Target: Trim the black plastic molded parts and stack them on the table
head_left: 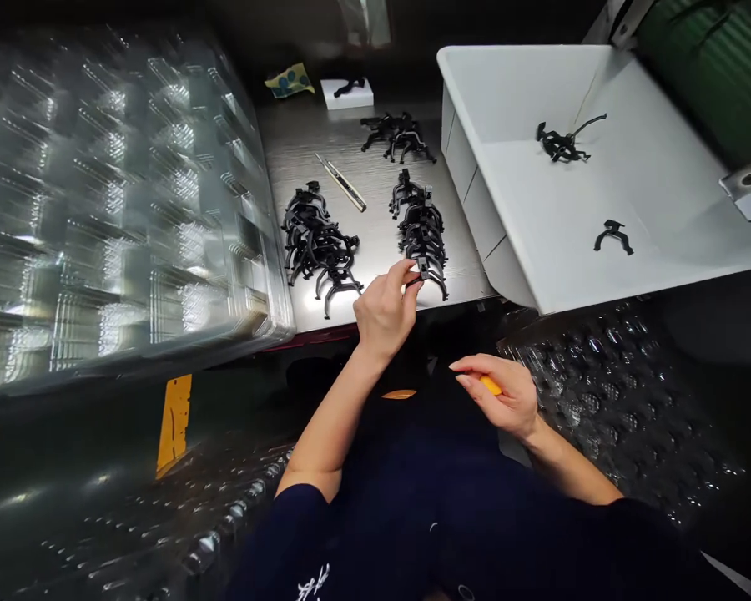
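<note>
My left hand [388, 305] is at the table's front edge, its thumb and fingers pinched on a black plastic clip at the near end of a row of black clips [420, 225]. Whether that clip is lifted off the table I cannot tell. My right hand [504, 391] is closed round a yellow-handled tool [491, 385] in front of the white bin; the tool's working end is hidden or too dark to make out. Left of the row lies a heap of similar black clips [316, 238], and a smaller group [397, 135] sits farther back.
A tall stack of clear plastic trays [131, 209] stands left. The white bin [506, 209] at right holds a few black clips [613, 237]. A slim pale-handled knife [342, 183] lies on the metal table [369, 184]. Another clear tray [607, 401] is below the bin.
</note>
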`<state>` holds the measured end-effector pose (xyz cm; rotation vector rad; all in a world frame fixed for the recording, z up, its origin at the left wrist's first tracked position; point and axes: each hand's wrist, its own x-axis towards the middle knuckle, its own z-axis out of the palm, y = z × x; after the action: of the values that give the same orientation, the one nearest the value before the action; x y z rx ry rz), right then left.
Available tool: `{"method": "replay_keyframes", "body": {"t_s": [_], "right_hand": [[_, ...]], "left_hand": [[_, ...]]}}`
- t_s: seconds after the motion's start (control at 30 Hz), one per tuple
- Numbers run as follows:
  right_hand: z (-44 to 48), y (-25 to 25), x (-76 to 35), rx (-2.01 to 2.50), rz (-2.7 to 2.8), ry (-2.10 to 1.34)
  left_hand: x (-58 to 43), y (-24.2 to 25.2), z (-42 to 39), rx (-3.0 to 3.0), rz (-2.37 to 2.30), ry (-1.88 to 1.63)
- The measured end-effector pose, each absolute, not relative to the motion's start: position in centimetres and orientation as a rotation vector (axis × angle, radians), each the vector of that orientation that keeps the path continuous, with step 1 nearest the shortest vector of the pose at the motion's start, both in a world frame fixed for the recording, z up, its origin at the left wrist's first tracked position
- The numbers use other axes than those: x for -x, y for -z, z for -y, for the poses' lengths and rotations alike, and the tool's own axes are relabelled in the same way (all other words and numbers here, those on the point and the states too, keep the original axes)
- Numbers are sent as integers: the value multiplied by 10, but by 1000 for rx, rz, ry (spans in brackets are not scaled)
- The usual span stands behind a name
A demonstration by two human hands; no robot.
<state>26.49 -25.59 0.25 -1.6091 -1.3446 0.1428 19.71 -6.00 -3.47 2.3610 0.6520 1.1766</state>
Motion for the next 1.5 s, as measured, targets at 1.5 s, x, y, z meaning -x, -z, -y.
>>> {"method": "replay_keyframes", "body": {"t_s": [1.5], "right_hand": [[211, 9, -231, 1372, 513, -1009]], "left_hand": [[-98, 12, 132, -1953, -551, -900]]}}
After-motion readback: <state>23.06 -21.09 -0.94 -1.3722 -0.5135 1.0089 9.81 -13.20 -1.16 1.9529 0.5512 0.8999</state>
